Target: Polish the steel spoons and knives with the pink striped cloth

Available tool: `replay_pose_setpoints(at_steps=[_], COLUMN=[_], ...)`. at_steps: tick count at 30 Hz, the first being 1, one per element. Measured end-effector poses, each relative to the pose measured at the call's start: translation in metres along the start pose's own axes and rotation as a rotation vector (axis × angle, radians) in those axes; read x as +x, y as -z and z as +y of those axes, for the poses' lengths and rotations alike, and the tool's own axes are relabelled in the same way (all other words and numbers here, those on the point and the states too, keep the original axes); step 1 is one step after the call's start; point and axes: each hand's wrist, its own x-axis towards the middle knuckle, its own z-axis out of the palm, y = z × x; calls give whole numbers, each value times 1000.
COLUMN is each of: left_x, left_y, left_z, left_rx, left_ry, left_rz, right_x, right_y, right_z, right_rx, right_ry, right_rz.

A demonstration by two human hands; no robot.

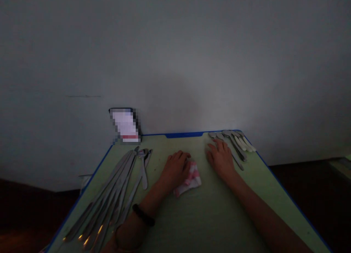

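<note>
Palm down near the middle of the table is my left hand [177,167], its fingers curled at the upper left edge of a small pink-and-white cloth [193,180]. Part of the cloth is hidden under this hand. My right hand [221,158] lies at the far right with its fingers spread, by the heads of several spoons [236,145]. Its fingertips reach close to the nearest spoon, and I cannot tell whether they touch it. Some of those spoons have white handles.
Long metal cutlery [115,191], several pieces with knife-like shapes, lies fanned out at the left. A short spoon [143,172] rests beside it. A lit phone [126,125] leans on the wall at the back left of the blue-edged table [214,223].
</note>
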Motion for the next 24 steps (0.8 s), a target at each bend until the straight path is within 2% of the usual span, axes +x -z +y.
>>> replay_pose_setpoints(at_steps=[3,6,8,10,12,15,17,21,24], left_x=[-9,-21,-28,-34,-36,-35,-33,-29,-30], left_y=[23,51,64,69,67,57,52,50,53], left_z=[-18,-53,-80,-103,-116,-118,-114,-109,-112], left_rx=[47,131,162,163,163,163,168,160,139], left_ry=[102,315,459,556,605,613,604,603,593], left_rz=[-14,-33,-99,-192,-264,-324,-329,-339,-360], right_x=[-10,-15,-10,2,17,33,34,24,18], right_y=[13,19,15,6,-4,-15,-14,4,14], right_z=[-24,-43,-50,-56,-60,-65,-65,-56,-52], right_rx=[199,356,418,474,521,547,546,462,400], right_ry=[115,166,188,187,160,118,113,162,243], right_rz=[-84,-287,-450,-581,-636,-622,-606,-531,-563])
